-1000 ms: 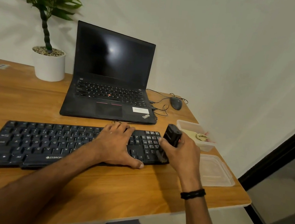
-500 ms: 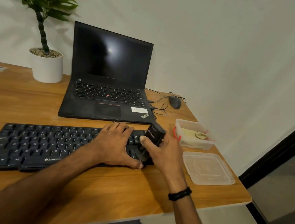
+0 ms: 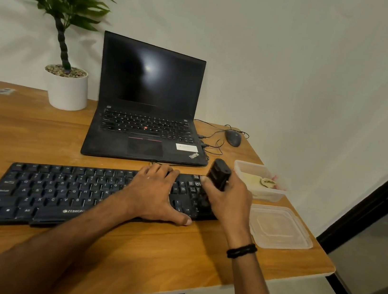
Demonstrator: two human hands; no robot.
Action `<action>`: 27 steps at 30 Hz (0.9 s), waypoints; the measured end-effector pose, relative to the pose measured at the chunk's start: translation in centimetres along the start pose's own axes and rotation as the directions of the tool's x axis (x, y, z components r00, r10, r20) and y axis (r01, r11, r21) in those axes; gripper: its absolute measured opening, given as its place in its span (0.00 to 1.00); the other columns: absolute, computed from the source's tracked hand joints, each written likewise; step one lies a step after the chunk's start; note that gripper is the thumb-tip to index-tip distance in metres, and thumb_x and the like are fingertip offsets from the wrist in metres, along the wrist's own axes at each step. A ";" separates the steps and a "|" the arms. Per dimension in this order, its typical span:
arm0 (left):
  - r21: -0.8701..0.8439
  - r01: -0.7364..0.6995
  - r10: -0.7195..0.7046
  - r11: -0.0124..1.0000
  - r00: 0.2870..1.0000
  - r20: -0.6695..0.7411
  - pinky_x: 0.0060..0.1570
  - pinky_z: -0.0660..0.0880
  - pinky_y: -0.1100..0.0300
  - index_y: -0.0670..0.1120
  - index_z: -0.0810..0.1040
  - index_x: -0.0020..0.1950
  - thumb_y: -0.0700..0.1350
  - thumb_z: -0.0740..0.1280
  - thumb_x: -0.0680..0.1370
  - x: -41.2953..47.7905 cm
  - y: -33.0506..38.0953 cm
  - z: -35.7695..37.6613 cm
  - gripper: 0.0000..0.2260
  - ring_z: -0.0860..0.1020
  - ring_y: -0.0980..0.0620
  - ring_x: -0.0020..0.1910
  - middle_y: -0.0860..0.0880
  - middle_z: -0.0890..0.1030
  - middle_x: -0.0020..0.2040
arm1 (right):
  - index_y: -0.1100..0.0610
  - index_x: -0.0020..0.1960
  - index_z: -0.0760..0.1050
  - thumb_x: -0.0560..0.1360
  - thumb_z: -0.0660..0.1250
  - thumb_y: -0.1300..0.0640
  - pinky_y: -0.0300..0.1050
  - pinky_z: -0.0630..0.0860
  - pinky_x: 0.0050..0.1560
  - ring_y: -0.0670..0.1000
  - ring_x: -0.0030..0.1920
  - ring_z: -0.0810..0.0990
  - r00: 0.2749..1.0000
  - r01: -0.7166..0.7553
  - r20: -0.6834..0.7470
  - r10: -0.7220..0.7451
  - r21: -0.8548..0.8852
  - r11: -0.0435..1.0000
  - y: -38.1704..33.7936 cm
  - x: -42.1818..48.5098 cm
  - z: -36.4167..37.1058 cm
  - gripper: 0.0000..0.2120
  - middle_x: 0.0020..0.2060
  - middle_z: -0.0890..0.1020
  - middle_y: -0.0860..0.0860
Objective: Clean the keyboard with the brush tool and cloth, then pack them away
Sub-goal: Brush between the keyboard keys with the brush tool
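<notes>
Brush tool (image 3: 218,173) in right hand (image 3: 228,201) at keyboard (image 3: 57,192)

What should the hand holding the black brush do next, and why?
Probably a short sweep of the brush across the keys at the right end of the keyboard. The right hand grips the brush just over those keys, and the left hand rests flat on the keyboard, which should steady it for the stroke.
</notes>
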State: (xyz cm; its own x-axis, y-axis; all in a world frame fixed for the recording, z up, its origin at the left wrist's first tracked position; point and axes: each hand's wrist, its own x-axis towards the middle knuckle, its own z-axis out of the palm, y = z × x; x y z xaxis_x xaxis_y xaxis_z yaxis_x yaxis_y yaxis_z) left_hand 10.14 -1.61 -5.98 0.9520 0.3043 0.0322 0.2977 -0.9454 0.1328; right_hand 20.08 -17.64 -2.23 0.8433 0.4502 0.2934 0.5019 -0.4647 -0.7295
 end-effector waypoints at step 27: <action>-0.017 0.001 -0.001 1.000 1.000 0.004 0.77 0.54 0.47 0.48 0.52 0.83 0.84 0.60 0.63 -0.1 0.2 0.2 0.59 0.59 0.47 0.76 0.48 0.60 0.79 | 0.48 0.55 0.77 0.73 0.74 0.45 0.35 0.75 0.41 0.44 0.50 0.80 0.999 -0.006 0.051 0.004 0.054 0.998 1.2 1.1 0.2 0.14 0.49 0.82 0.44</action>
State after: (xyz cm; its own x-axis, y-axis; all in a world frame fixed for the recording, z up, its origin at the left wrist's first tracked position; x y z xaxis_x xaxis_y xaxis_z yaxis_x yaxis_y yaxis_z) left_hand 10.08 -1.81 -6.15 0.9522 0.3043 0.0279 0.2970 -0.9431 0.1498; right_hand 21.53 -17.59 -2.87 0.8342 0.4868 0.2590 0.4853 -0.4253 -0.7639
